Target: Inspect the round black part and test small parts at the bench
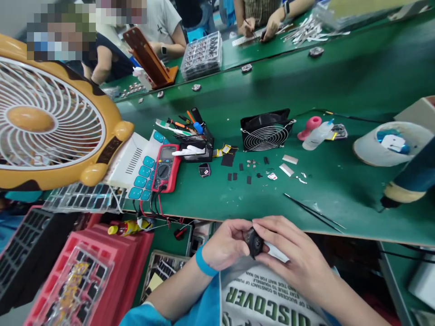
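A small black rounded case, much like a watch housing, sits between my two hands just off the table's near edge. My left hand grips it from the left, thumb in front and fingers curled behind. On its right side my right hand is closed around the same case, fingertips over its top and thumb below. Fingers hide part of the case. Black tweezers lie on the green table beyond my right hand. Small black pads, pale strips and tiny parts are spread farther in.
A red multimeter, tool holder and yellow fan stand left. A black cooling fan, squeeze bottle, white tub and blue power driver are farther right. Pink trays are stacked lower left. Co-workers sit opposite.
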Available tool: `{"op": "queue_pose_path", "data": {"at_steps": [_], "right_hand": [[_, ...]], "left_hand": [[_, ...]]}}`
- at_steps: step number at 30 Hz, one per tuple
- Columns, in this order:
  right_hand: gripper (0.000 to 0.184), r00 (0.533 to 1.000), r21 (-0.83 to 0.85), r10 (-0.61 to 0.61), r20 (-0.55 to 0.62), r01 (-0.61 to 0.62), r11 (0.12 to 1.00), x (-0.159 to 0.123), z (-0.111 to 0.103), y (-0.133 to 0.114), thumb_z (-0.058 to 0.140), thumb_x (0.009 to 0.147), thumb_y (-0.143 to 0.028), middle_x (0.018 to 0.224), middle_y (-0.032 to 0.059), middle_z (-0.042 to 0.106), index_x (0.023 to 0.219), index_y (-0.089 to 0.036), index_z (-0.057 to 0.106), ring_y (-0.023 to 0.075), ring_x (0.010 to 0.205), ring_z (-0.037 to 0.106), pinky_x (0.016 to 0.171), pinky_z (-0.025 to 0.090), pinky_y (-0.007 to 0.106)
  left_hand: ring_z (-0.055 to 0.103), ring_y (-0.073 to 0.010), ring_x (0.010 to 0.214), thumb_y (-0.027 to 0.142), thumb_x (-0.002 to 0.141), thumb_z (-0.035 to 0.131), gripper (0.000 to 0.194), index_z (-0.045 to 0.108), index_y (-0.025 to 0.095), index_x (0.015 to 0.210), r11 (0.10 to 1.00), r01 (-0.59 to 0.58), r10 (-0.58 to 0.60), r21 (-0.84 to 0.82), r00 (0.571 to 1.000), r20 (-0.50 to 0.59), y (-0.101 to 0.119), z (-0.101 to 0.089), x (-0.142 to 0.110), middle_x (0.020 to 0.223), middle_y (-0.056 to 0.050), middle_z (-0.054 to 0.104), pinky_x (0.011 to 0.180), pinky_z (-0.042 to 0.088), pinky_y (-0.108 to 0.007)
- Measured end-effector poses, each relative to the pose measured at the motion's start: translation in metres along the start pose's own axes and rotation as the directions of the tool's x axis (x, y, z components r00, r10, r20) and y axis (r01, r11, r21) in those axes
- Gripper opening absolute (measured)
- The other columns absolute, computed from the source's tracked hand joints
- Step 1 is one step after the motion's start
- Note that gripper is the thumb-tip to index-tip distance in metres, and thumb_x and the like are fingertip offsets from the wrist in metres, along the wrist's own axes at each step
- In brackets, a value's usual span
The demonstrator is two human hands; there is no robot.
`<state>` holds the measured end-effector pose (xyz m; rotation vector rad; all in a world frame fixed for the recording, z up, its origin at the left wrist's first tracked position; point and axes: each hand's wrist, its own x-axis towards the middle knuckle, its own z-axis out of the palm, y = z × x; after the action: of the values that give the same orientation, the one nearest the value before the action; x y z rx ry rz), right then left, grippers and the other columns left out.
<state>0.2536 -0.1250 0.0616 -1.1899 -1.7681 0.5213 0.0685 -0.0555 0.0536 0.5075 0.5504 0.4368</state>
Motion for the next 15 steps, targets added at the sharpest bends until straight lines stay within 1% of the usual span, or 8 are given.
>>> {"op": "queue_pose_path", "data": {"at_steps": [2, 5, 7, 10, 12, 15], "right_hand": [[0.04, 0.999, -0.009, -0.03, -0.017, 0.03, 1.0, -0.001, 0.002, 0.001, 0.062, 0.105, -0.032, 0.118, 0.0127, 0.074, 0.143, -0.022, 0.056, 0.025, 0.104, 0.072, 0.087, 0.065, 0.041], [0.042, 0.999, -0.019, -0.044, -0.008, 0.044, 0.999, -0.003, 0.005, 0.002, 0.064, 0.104, -0.029, 0.118, 0.0139, 0.073, 0.143, -0.019, 0.054, 0.0262, 0.107, 0.071, 0.088, 0.064, 0.042], [0.042, 0.999, -0.035, -0.035, 0.013, 0.036, 0.999, -0.003, 0.006, 0.002, 0.065, 0.102, -0.024, 0.119, 0.0148, 0.072, 0.142, -0.017, 0.054, 0.0273, 0.109, 0.07, 0.09, 0.063, 0.044], [0.043, 0.999, -0.047, -0.016, 0.028, 0.017, 0.999, -0.001, 0.008, 0.0, 0.065, 0.098, -0.017, 0.118, 0.0144, 0.073, 0.14, -0.018, 0.054, 0.0277, 0.107, 0.069, 0.089, 0.062, 0.045], [0.045, 1.0, -0.039, -0.028, 0.008, 0.029, 0.999, 0.002, 0.009, -0.002, 0.064, 0.095, -0.014, 0.115, 0.0134, 0.073, 0.139, -0.018, 0.055, 0.027, 0.103, 0.069, 0.088, 0.062, 0.046], [0.045, 0.996, -0.05, -0.082, -0.037, 0.08, 0.996, 0.006, 0.01, -0.005, 0.064, 0.09, -0.012, 0.11, 0.0139, 0.073, 0.135, -0.013, 0.057, 0.0271, 0.099, 0.068, 0.086, 0.062, 0.046]], "left_hand": [[0.077, -0.0204, 0.073, 0.042, 0.057, 0.105, 0.058, 0.08, 0.012, 0.101, 1.0, 0.008, -0.008, 0.017, 1.0, 0.005, 0.0, -0.001, -0.001, 0.078, -0.005, 0.078, 0.072, 0.057, -0.025], [0.077, -0.0204, 0.073, 0.045, 0.059, 0.104, 0.06, 0.08, 0.011, 0.102, 0.999, 0.027, -0.028, 0.043, 0.999, 0.019, 0.001, -0.002, -0.002, 0.074, -0.004, 0.078, 0.072, 0.057, -0.023], [0.077, -0.02, 0.073, 0.046, 0.061, 0.103, 0.059, 0.08, 0.01, 0.102, 0.998, 0.045, -0.046, 0.045, 0.999, 0.023, 0.002, -0.003, -0.003, 0.075, -0.006, 0.078, 0.073, 0.058, -0.023], [0.077, -0.0196, 0.075, 0.043, 0.063, 0.103, 0.056, 0.08, 0.011, 0.102, 0.998, 0.054, -0.055, 0.03, 0.998, 0.019, 0.003, -0.006, -0.002, 0.079, -0.009, 0.079, 0.074, 0.06, -0.023], [0.078, -0.0204, 0.076, 0.04, 0.063, 0.103, 0.054, 0.081, 0.012, 0.103, 0.998, 0.069, -0.069, 0.015, 0.997, 0.02, 0.003, -0.009, -0.002, 0.083, -0.01, 0.08, 0.073, 0.06, -0.025], [0.077, -0.021, 0.075, 0.039, 0.061, 0.103, 0.054, 0.081, 0.011, 0.101, 0.995, 0.099, -0.1, 0.014, 0.995, 0.032, 0.002, -0.011, -0.001, 0.085, -0.011, 0.08, 0.071, 0.06, -0.025]]}}
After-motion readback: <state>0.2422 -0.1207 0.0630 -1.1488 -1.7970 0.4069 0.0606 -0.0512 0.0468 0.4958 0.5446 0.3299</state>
